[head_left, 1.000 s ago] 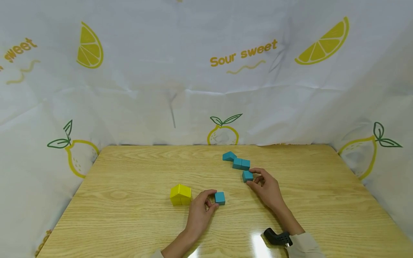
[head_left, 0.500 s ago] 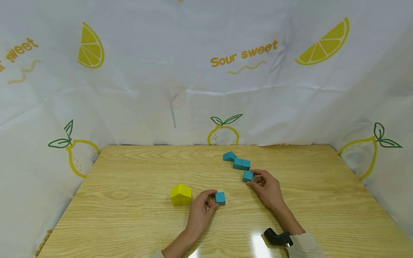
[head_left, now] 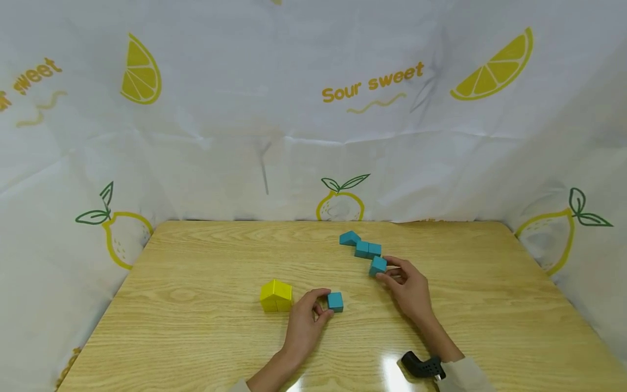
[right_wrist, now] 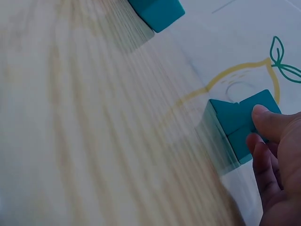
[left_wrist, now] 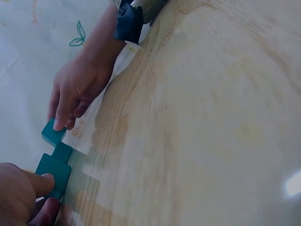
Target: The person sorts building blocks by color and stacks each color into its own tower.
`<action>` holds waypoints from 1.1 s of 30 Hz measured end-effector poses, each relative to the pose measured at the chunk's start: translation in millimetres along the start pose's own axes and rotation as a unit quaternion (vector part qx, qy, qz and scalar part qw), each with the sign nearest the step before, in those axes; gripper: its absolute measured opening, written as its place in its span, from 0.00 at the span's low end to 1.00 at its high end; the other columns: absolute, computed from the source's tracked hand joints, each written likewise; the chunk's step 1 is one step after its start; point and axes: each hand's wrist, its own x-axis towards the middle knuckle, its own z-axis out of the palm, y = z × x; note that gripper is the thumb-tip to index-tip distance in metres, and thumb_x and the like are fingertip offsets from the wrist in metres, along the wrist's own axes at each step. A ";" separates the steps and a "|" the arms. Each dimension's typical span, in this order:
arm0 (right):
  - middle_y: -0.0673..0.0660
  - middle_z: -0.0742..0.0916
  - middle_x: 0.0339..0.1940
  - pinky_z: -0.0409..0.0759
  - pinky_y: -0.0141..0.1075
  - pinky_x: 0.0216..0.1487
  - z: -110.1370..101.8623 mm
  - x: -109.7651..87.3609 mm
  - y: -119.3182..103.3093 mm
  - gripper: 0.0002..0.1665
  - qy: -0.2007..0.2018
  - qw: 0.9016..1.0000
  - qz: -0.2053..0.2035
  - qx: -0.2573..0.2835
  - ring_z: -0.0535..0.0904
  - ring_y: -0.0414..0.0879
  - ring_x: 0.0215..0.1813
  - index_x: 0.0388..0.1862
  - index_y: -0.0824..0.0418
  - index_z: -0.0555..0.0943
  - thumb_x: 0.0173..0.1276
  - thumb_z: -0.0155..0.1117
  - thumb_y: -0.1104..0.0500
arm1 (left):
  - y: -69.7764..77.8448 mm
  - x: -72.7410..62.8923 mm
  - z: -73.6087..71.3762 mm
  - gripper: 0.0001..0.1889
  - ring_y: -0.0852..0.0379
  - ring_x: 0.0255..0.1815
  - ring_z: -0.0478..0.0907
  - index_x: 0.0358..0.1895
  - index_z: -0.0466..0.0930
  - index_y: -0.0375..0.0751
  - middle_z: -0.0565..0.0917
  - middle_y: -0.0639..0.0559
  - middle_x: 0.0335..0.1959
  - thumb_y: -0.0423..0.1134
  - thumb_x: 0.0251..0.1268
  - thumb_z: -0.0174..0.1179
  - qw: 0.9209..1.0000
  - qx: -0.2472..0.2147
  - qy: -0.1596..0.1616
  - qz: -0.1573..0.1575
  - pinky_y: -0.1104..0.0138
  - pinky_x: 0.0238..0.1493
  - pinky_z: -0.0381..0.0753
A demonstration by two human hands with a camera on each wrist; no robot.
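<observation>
My left hand (head_left: 303, 326) pinches a blue cube (head_left: 335, 302) between thumb and fingers on the table, just right of a house-shaped stack of yellow blocks (head_left: 276, 296). Farther right, my right hand (head_left: 410, 291) pinches a second blue cube (head_left: 377, 266) by its right side, and this cube stands slightly tilted. Right behind it, two blue cubes (head_left: 368, 250) sit side by side. A blue roof-shaped block (head_left: 350, 238) lies at their left. In the right wrist view the right thumb presses on the face of the held cube (right_wrist: 261, 106).
The wooden table (head_left: 196, 337) reaches back to a white curtain (head_left: 235, 109) printed with lemons. A black strap-like device (head_left: 422, 365) sits at the right wrist, by the beige sleeve (head_left: 465, 375).
The blue cube in my right hand has tilted and its top has risen a little. My left hand and its cube hold still. The whole view has shifted very slightly.
</observation>
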 end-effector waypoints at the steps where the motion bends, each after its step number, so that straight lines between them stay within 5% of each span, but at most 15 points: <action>1: 0.59 0.83 0.44 0.79 0.28 0.34 1.3 -1.8 -1.7 0.25 0.000 1.000 -0.003 0.011 0.82 0.48 0.38 0.57 0.63 0.78 0.60 0.70 0.64 | -0.4 -0.3 0.1 0.19 0.68 0.21 0.65 0.52 0.79 0.39 0.76 0.57 0.28 0.28 0.55 0.68 1.000 0.000 -0.001 -0.001 0.74 0.18 0.66; 12: 0.64 0.81 0.39 0.80 0.34 0.36 5.5 -16.8 -52.6 0.23 -0.060 0.993 -0.064 0.084 0.80 0.56 0.38 0.54 0.72 0.77 0.58 0.67 0.75 | 0.2 1.4 -1.1 0.19 0.67 0.21 0.65 0.52 0.79 0.38 0.76 0.57 0.28 0.28 0.55 0.68 1.000 0.003 0.000 0.000 0.74 0.18 0.66; 24: 0.56 0.82 0.44 0.80 0.36 0.33 17.4 -22.3 -16.2 0.24 -0.146 0.981 -0.079 0.096 0.80 0.47 0.39 0.56 0.62 0.78 0.60 0.69 0.67 | 0.5 1.0 -0.7 0.19 0.68 0.19 0.63 0.52 0.79 0.38 0.75 0.57 0.26 0.28 0.55 0.68 1.000 0.005 -0.004 -0.009 0.74 0.18 0.65; 33: 0.49 0.82 0.39 0.80 0.35 0.34 17.8 -23.2 -15.3 0.23 -0.196 0.975 -0.081 0.072 0.79 0.44 0.36 0.54 0.57 0.80 0.59 0.72 0.58 | 1.1 0.4 0.0 0.19 0.68 0.19 0.62 0.52 0.79 0.39 0.75 0.57 0.27 0.28 0.55 0.68 1.000 0.008 -0.001 -0.004 0.75 0.17 0.64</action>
